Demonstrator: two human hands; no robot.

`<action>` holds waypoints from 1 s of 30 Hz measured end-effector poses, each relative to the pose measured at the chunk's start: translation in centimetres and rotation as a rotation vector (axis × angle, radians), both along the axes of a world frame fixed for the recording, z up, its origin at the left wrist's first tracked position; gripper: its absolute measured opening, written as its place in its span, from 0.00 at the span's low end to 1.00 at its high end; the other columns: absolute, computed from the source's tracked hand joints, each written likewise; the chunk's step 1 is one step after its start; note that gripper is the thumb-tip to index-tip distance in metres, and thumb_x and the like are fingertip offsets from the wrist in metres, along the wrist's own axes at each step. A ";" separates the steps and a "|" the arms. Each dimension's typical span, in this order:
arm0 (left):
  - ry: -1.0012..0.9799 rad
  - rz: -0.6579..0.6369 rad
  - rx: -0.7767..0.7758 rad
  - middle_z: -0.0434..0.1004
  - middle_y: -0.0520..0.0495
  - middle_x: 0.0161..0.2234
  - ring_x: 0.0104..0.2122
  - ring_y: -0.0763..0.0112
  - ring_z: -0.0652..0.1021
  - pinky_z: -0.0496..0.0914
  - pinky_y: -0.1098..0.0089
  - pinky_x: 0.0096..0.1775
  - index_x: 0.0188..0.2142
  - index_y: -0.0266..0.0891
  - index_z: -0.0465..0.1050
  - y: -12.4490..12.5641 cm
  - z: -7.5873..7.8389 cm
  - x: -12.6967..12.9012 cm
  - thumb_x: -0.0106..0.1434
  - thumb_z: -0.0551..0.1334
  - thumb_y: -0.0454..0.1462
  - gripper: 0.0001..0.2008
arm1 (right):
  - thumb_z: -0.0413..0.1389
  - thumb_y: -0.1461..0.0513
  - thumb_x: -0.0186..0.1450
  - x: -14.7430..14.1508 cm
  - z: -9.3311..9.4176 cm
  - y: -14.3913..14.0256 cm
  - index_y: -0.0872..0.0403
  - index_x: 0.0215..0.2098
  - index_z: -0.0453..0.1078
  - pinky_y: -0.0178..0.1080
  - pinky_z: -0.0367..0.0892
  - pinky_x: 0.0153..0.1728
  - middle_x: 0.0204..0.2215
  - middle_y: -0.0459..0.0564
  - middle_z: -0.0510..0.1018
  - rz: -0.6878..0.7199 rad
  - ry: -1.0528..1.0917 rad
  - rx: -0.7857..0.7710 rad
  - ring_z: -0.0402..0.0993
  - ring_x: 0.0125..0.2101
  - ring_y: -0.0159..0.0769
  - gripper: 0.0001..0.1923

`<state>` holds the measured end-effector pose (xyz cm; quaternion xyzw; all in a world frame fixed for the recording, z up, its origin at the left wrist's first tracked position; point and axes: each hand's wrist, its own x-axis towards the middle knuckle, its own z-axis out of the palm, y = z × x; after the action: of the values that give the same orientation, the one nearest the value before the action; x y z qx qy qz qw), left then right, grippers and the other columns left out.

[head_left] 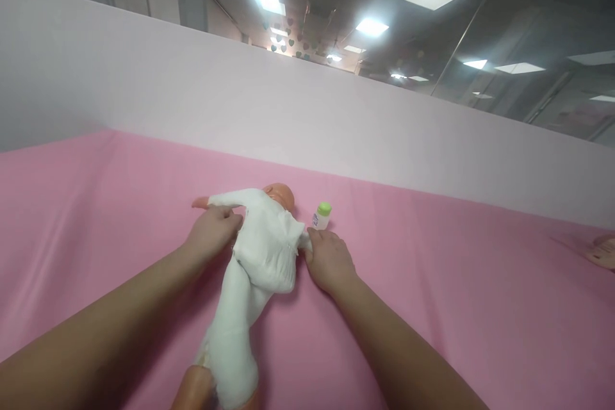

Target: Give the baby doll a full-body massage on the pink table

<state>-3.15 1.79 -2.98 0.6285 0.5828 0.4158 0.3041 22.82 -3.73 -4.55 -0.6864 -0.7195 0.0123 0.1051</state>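
A baby doll (pixel 267 246) lies on a pink sheet, its torso and upper limbs covered in white cloth. Its head (pixel 283 195) points away from me and is turned so that the features are hidden. My left hand (pixel 217 227) is closed against the doll's side, below its outstretched arm; the fingertips are partly hidden by the white cloth. On the other side, my right hand (pixel 331 257) has its fingers closed around the doll's other arm (pixel 305 241). Just beyond my right hand stands a small clear bottle (pixel 321 215) with a green cap.
The pink sheet (pixel 432 269) covers the surface and has a few creases. A low white wall (pixel 298 115) runs along its far edge, with glass (pixel 504 32) above it reflecting ceiling lights. At the right edge, part of another doll-like head (pixel 603 252) shows.
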 end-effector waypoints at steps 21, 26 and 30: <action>0.397 -0.535 -0.025 0.29 0.34 0.74 0.71 0.41 0.43 0.51 0.47 0.67 0.75 0.36 0.38 -0.9 -3.2 1.5 0.61 0.57 0.64 0.55 | 0.59 0.36 0.61 -4.9 0.2 -3.5 0.47 0.75 0.37 0.67 0.36 0.68 0.74 0.51 0.25 0.150 0.467 -0.206 0.18 0.72 0.62 0.57; 0.446 -0.669 0.012 0.26 0.33 0.73 0.72 0.41 0.41 0.51 0.49 0.67 0.74 0.34 0.29 0.0 -4.7 -0.6 0.48 0.67 0.66 0.70 | 0.69 0.41 0.51 -3.8 0.5 -2.7 0.41 0.75 0.39 0.66 0.45 0.67 0.74 0.51 0.24 0.170 0.467 -0.222 0.25 0.72 0.63 0.64; 0.459 -0.745 -0.015 0.27 0.34 0.74 0.71 0.40 0.44 0.54 0.51 0.67 0.74 0.39 0.28 0.7 -4.8 -1.9 0.46 0.70 0.63 0.72 | 0.72 0.46 0.49 -2.4 0.8 -2.3 0.39 0.74 0.41 0.60 0.51 0.67 0.75 0.50 0.27 0.244 0.501 -0.241 0.31 0.73 0.58 0.64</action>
<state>-5.10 2.53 -7.78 0.8697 0.3720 0.1228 0.3004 20.40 -6.00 -3.74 -0.5780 -0.7416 0.2793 0.1949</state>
